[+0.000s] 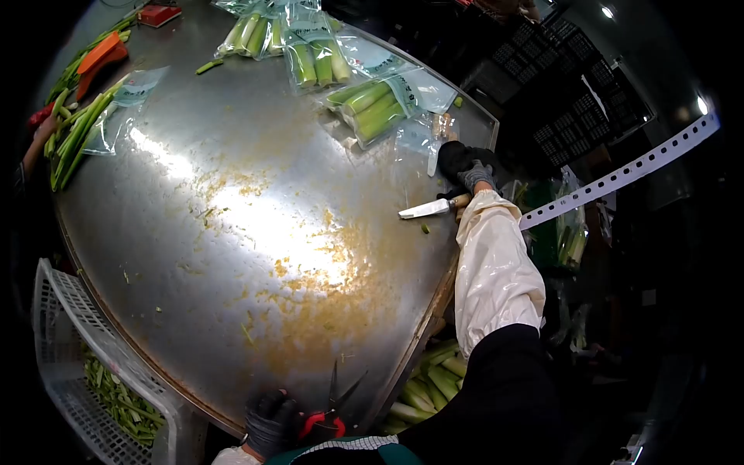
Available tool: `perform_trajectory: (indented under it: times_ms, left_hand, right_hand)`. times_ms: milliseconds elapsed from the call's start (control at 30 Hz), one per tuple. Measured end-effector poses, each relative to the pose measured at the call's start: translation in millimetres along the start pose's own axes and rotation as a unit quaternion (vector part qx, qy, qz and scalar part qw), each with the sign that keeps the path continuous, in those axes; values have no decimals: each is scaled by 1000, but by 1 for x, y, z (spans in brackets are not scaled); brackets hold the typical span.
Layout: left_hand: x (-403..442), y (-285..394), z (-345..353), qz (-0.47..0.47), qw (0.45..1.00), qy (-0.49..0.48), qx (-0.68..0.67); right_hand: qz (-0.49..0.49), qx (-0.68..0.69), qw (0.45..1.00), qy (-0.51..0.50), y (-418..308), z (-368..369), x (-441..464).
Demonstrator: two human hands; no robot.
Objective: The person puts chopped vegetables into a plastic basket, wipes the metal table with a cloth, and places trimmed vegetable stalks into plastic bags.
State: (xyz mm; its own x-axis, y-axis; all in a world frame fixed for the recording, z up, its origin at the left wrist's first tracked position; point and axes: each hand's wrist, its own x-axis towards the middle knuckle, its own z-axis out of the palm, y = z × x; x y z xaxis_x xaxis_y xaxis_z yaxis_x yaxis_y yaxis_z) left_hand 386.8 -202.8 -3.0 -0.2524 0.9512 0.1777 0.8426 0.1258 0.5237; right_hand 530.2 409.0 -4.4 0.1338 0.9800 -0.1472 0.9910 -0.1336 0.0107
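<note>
My right hand (478,175), in a grey glove below a white sleeve cover, reaches to the table's right edge. Its fingers curl over a soft-looking black bundle (457,159); the exact kind is unclear. Just below it lies a knife (425,209) with a wooden handle, blade pointing left. At the near edge, my left hand (271,422) rests on the table in a dark glove, fingers loosely extended, with nothing visible in them. Beside it are scissors (329,418) with red handles, blades spread. Clear bags of thick green stalks (376,108) lie past the right hand.
The metal table (178,256) carries wet yellowish scraps. Longer green stalks (85,139) and an orange tool (101,58) lie at far left, near another person's arm (35,151). A white crate (101,325) holds green trimmings. Pale stalks (434,387) sit below the table's right edge.
</note>
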Motion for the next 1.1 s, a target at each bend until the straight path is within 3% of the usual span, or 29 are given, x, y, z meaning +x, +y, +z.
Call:
perform_trajectory:
  times_ms: [67,167,233,300,367,433,533,633,700,900,967,1033,1100]
  left_hand:
    - [3,-2,-6,-8,1000,5,4]
    - [10,-7,-16,-15,1000,13,14]
    - [6,-17,-19,-34,999,27,19]
    - [8,-23,-23,-25,999,36,23]
    - [12,-26,-29,-25,997,59,38]
    - [14,-27,-32,-38,997,58,35]
    - [20,-28,-40,-65,995,63,29]
    - [20,-30,-42,-63,994,84,13]
    - [21,-29,-45,-64,994,87,8]
    - [23,-29,-53,-59,994,90,-14]
    - [22,-30,-53,-57,994,95,-22]
    - [22,-30,-53,-50,993,102,-23]
    - [19,-31,-50,-53,992,109,-26]
  right_hand:
    - [-20,-24,999,-14,6,4,2]
    - [19,38,998,56,2,-13,9]
    - [103,268,916,281,-9,-41,-22]
    - [136,391,840,349,10,-37,47]
    - [98,541,758,351,-8,-91,-18]
    - [-8,648,660,381,-4,-112,-14]
    - [-24,629,692,353,-16,-168,-91]
    - [-96,662,653,355,-15,-185,-116]
    - [-111,660,662,338,-13,-198,-149]
    - [-189,631,676,332,15,-167,-168]
    - [-204,486,756,389,20,-139,-168]
    - [-175,395,832,347,16,-103,-169]
    - [-159,359,902,178,6,-70,-168]
